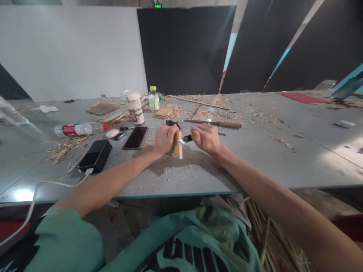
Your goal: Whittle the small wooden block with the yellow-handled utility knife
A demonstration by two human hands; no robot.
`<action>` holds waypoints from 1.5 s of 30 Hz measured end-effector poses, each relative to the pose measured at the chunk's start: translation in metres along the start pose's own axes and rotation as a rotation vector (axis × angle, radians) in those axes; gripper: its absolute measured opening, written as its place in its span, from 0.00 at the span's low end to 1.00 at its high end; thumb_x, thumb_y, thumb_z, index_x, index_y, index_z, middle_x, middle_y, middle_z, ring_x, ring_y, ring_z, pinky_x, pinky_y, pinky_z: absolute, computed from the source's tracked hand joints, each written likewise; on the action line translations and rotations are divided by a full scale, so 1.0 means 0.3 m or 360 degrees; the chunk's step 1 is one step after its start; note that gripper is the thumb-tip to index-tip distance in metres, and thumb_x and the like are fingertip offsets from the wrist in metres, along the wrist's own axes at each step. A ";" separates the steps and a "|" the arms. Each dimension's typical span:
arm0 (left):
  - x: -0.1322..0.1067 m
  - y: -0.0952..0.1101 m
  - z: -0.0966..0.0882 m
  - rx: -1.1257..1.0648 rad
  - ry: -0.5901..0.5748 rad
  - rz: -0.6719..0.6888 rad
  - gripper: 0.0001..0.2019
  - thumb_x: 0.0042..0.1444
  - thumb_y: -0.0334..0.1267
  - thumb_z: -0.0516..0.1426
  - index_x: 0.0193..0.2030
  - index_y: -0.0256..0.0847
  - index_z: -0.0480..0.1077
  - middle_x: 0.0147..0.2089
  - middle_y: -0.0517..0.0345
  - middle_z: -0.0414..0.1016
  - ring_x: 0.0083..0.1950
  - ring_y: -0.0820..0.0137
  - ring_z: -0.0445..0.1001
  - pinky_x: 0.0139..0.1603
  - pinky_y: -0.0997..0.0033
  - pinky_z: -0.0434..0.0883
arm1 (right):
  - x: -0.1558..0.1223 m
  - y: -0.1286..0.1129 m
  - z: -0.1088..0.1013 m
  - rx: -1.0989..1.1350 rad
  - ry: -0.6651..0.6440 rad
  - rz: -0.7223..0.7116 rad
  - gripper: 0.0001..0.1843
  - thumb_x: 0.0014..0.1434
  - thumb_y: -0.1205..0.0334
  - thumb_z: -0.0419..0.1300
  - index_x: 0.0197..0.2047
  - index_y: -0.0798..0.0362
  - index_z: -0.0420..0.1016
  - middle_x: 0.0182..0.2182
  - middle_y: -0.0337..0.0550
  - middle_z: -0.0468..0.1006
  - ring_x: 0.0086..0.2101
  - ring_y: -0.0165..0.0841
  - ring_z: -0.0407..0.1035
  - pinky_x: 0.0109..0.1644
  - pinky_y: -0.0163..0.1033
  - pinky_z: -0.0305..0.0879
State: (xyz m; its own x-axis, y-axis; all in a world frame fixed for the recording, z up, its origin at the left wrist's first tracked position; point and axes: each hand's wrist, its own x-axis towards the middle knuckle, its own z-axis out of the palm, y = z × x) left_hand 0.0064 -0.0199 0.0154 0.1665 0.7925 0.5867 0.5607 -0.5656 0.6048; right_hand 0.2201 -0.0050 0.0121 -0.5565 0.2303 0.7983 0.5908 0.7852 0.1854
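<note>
Hardly a word legible out here!
Below the grip of left hand [165, 139] and right hand [206, 138], the teal shirt [204, 226] shows big black block letters, cut off and unreadable. Far beyond the grip, a green-lit display [157, 5] glows, digits too small. Left of it, the bottle's red label [69, 130] is a blur.

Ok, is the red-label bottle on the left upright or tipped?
Tipped. The bottle lies flat on its side on the table, red cap on.
</note>
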 end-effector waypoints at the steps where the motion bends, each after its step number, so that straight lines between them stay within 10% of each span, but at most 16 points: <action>1: -0.006 0.011 0.005 -0.0051 0.0001 -0.0008 0.21 0.71 0.40 0.45 0.23 0.44 0.56 0.21 0.60 0.60 0.27 0.68 0.61 0.33 0.64 0.55 | 0.001 0.004 -0.006 -0.0018 0.0039 0.0018 0.30 0.79 0.52 0.36 0.27 0.49 0.63 0.22 0.39 0.66 0.23 0.32 0.55 0.31 0.41 0.49; 24: 0.053 -0.066 0.003 -0.0017 0.0174 -0.0318 0.23 0.70 0.33 0.50 0.20 0.44 0.55 0.20 0.59 0.61 0.27 0.68 0.62 0.34 0.62 0.55 | -0.004 -0.012 0.026 0.0231 -0.0411 0.0020 0.26 0.77 0.57 0.41 0.27 0.50 0.64 0.23 0.38 0.68 0.24 0.31 0.56 0.32 0.43 0.44; 45: 0.013 -0.035 0.035 -0.0274 0.0018 -0.0143 0.23 0.71 0.40 0.47 0.22 0.43 0.57 0.20 0.62 0.58 0.26 0.69 0.61 0.33 0.64 0.57 | 0.000 0.012 -0.006 0.0028 -0.0228 0.0211 0.26 0.76 0.56 0.40 0.27 0.50 0.64 0.22 0.39 0.67 0.24 0.31 0.57 0.30 0.42 0.44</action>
State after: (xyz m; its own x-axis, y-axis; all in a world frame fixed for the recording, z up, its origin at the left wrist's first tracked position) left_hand 0.0098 -0.0085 0.0057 0.1123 0.8395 0.5316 0.4259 -0.5240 0.7376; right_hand 0.2232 -0.0032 0.0137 -0.5527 0.4109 0.7251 0.6549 0.7522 0.0729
